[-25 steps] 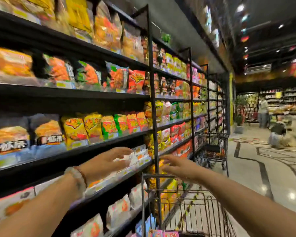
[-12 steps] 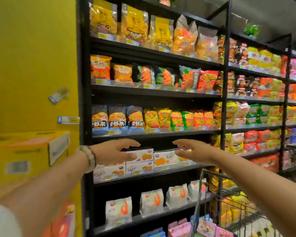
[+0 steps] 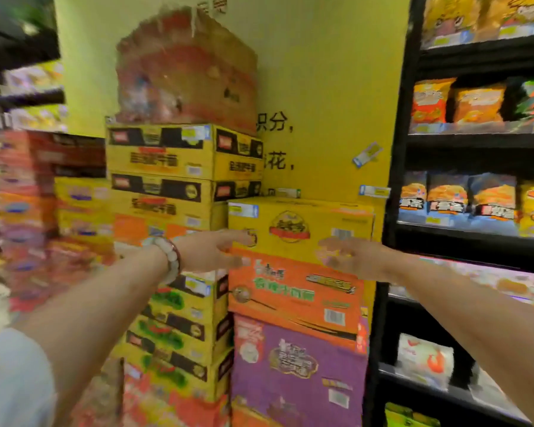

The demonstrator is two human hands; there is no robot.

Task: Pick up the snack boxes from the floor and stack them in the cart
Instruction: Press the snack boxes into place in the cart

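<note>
A top box (image 3: 299, 228) sits on stacked boxes (image 3: 293, 306), taller stacks (image 3: 179, 186) left, shelving (image 3: 475, 143) right, wall (image 3: 321, 87) behind.

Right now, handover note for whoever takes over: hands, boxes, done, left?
Left hand: open, empty, reaching toward the yellow box.
Right hand: open, empty, in front of that box's lower edge; contact unclear through blur.
Boxes: yellow box tops a stack, on an orange box, which sits on a purple box, beside the black shelf unit. A taller stack of boxes stands to the left.
Done: nothing visibly gripped. Cart not in view.
Left: grip a box, carry it to the cart, stack, repeat.
</note>
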